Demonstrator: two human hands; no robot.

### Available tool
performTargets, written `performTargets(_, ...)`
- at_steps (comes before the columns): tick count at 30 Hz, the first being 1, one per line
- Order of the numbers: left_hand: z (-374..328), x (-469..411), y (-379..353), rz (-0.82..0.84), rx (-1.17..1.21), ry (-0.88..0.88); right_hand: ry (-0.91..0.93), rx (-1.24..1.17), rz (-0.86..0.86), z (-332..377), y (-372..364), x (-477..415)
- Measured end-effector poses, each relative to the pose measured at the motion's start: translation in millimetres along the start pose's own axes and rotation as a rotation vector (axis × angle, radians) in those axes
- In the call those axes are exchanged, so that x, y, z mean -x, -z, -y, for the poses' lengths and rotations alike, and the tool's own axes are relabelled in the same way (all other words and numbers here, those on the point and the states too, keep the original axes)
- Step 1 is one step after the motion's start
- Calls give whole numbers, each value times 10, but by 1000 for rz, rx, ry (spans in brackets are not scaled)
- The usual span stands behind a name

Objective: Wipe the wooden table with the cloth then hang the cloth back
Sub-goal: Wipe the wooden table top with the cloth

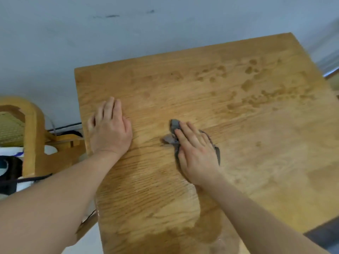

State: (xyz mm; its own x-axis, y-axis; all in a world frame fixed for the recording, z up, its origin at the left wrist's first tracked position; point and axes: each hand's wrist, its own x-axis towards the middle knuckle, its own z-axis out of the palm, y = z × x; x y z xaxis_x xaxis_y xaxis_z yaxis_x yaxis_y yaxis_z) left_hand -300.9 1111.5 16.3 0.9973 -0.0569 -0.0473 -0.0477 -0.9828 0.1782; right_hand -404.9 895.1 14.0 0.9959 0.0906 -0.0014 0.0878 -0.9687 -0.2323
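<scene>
Crumpled grey cloth lay lengthwise toward table's far-left, right hand pressed flat on it, left hand flat on bare grainy wood beside it

left hand flat, right hand pressing, palm down

You are in what looks like a home room, likely a dining corner. A wooden table with a plain oak-like grain stands against a bare pale wall, and a bentwood chair with a woven cane panel stands just beside it. Dark cables trail along the wall's foot.
</scene>
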Motion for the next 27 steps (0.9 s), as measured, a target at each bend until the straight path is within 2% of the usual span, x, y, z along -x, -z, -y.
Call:
performTargets(3,-24,10,10,36,-57,-3,-423,36,-122,-804,182,181)
performTargets(5,-64,6,-7,36,-67,6,-682,14,-155,-920,219,84)
performTargets(6,-83,2,-17,40,-61,15,-735,2,-170,-800,205,18)
performTargets(7,-105,1,-22,49,-59,31,-704,-6,-177,-622,164,-21)
performTargets(8,-130,5,-23,58,-61,54,-595,-12,-178,-404,100,-34)
performTargets(11,-364,138,-28,100,-48,81,-149,-50,-46,95,-29,141)
performTargets(13,-650,291,-84,123,-46,-26,61,-75,6,-109,54,215)
performTargets(14,-786,345,-118,130,-39,-58,108,-64,13,-358,91,231)
performTargets(16,-960,370,-166,138,-27,-41,-1,-19,-14,-934,204,232)
performTargets(18,-1000,357,-186,134,-34,-3,-252,11,-76,-1460,333,146)
performTargets(20,-985,353,-198,106,-51,2,-480,-2,-113,-1578,387,-27)
performTargets(22,-1001,344,-203,97,-44,7,-563,-10,-135,-1311,321,-276)
performTargets(23,-1010,343,-209,93,-41,15,-503,-23,-133,-1099,263,-391)
performTargets(27,-1023,358,-219,41,-27,39,-24,-75,-13,-429,91,-471)
